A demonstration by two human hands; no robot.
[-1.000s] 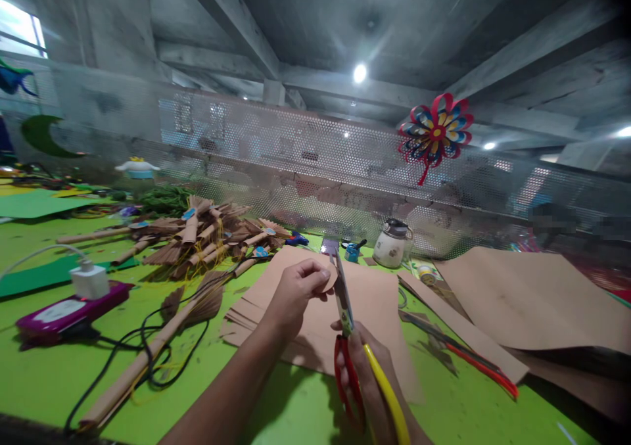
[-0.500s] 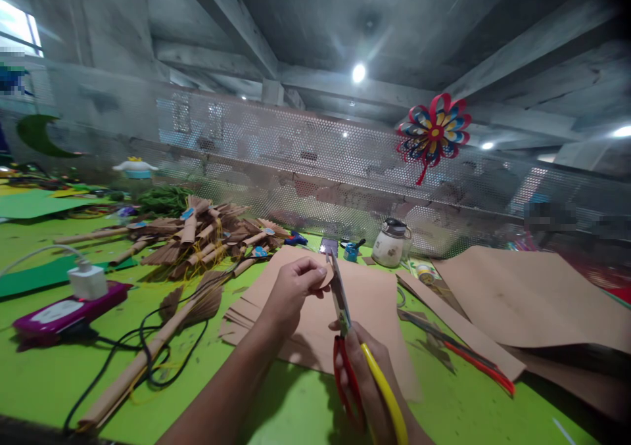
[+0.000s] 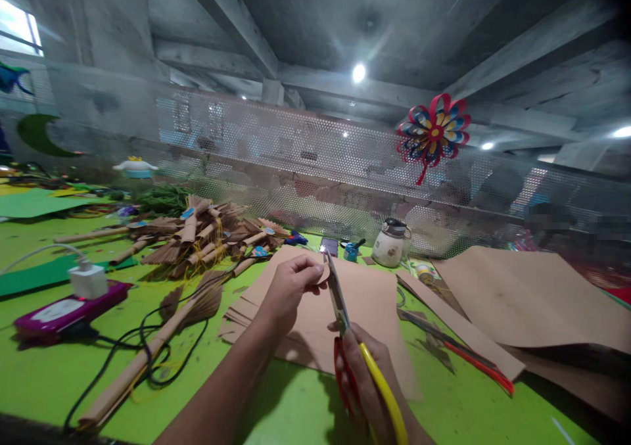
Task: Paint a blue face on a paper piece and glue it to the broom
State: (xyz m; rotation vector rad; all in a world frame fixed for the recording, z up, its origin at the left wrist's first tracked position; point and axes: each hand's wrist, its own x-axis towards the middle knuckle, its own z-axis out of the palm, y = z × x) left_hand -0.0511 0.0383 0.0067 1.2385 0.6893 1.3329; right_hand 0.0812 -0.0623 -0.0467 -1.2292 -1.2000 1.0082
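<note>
My left hand (image 3: 296, 287) pinches a small piece of brown paper (image 3: 324, 273) between thumb and fingers. In my right hand (image 3: 367, 359) is a pair of scissors (image 3: 339, 300) with one red and one yellow handle. Their blades point up and away from me, beside the small piece and almost closed. Whether they touch its edge I cannot tell. Below both hands lies a stack of brown paper sheets (image 3: 365, 294), its left edge fanned into strips.
Rolled brown paper pieces with yellow strings (image 3: 207, 234) are heaped at the back left. A purple power strip (image 3: 69, 310) with black cable lies left. To the right are a red-handled cutting tool (image 3: 478, 359), a brown paper strip (image 3: 458, 323) and larger sheets (image 3: 532, 294). A white jug (image 3: 391, 242) stands behind.
The scissor blades have come closer together at the small paper piece. My left hand has shifted very slightly left; the rest looks the same.
</note>
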